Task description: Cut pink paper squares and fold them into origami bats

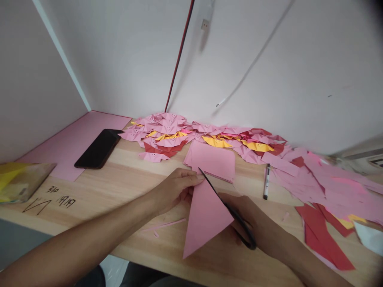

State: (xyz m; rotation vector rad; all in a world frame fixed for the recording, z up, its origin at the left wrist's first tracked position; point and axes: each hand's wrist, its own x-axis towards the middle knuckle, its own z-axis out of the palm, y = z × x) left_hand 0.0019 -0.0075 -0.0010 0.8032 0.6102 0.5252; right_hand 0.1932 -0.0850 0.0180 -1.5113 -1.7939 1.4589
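My left hand [181,186] pinches a pink paper triangle [205,219] near its top corner, thumb on the upper face. One long point of the paper hangs down toward me. In my right hand [248,217] is a pair of scissors [243,229] with black handles, its blade lying along the triangle's right edge. How far apart the blades are, I cannot tell. Just behind the hands lies a stack of pink paper squares [213,159]. Thin pink paper strips [167,224] rest on the table below my left hand.
Folded pink, yellow and red paper pieces [167,127] are heaped along the wall. A black phone [98,149] lies on a pink sheet [68,137] at left. On the right are a marker [266,181], red paper offcuts [323,235] and pink scraps [338,187]. Cables hang above.
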